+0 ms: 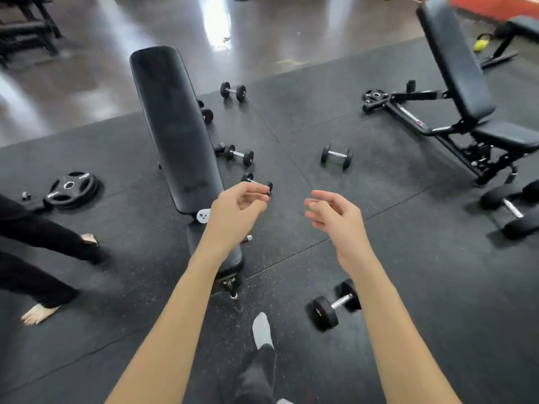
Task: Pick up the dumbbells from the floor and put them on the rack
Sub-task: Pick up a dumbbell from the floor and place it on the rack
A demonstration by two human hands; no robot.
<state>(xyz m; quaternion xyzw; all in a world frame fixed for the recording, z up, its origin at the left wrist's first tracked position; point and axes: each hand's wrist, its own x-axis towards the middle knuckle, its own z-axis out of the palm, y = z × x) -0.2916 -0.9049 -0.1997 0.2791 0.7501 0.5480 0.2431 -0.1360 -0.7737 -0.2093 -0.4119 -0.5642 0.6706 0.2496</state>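
1. Dumbbells lie scattered on the black rubber floor mat; none is in a hand, and no rack is in view.
2. Nearest dumbbell lies low in the frame, beneath the right forearm, just right of a grey-socked foot.
3. A second dumbbell lies alone mid-mat, well apart from the others.
4. Three small dumbbells lie along the right side of the upright bench: one far, one midway, one nearest, partly hidden behind the left fingertips.
5. A large dumbbell lies at the right edge, near the incline bench.
6. Left hand is held out in the air, fingers loosely curled, gripping nothing.
7. Right hand is likewise held out, fingers half open and slightly bent, empty.
8. Weight plates are stacked on the mat at left.
9. Another person's legs in dark trousers, barefoot, stand at the left edge.
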